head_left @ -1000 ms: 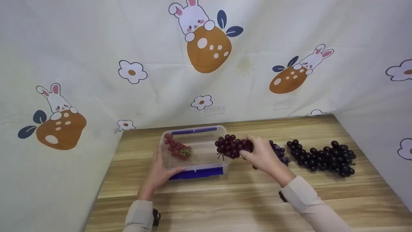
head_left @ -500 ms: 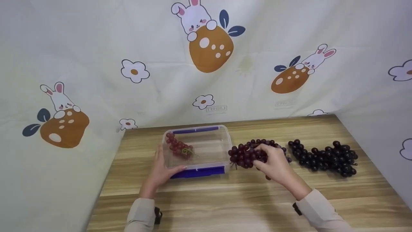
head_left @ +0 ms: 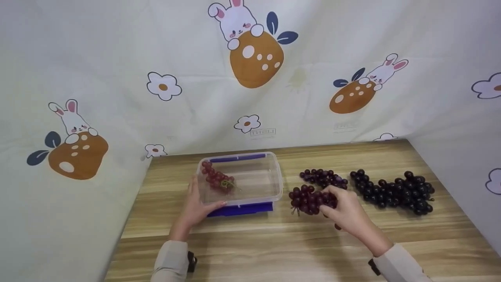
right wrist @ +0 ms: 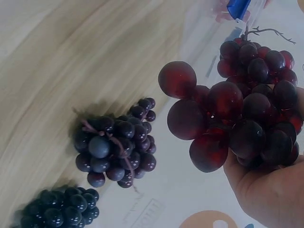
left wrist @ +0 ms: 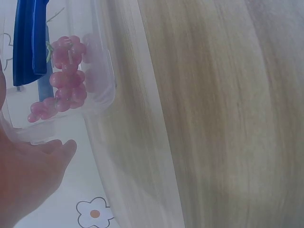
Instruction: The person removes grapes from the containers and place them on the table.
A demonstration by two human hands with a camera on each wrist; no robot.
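Observation:
My right hand pinches a bunch of dark red grapes just right of a clear plastic container with blue clips. Stems hang from the bunch's left end, and its loose grapes show closely in the right wrist view. At the container's front left corner my left hand holds on, thumb along the front rim and fingers along the left wall. Inside lies a pinkish-red bunch of grapes with a green stem, also seen through the wall in the left wrist view. Most of the left fingers are hidden there.
A purple bunch of grapes lies on the wooden table just behind the held bunch. Farther right is a long black bunch of grapes. A patterned cloth with rabbits and flowers walls the table at the back and sides.
My right hand has carried the dark red bunch rightward and nearer, away from the container's right rim, uncovering the purple bunch behind it. My left hand has stayed on the container.

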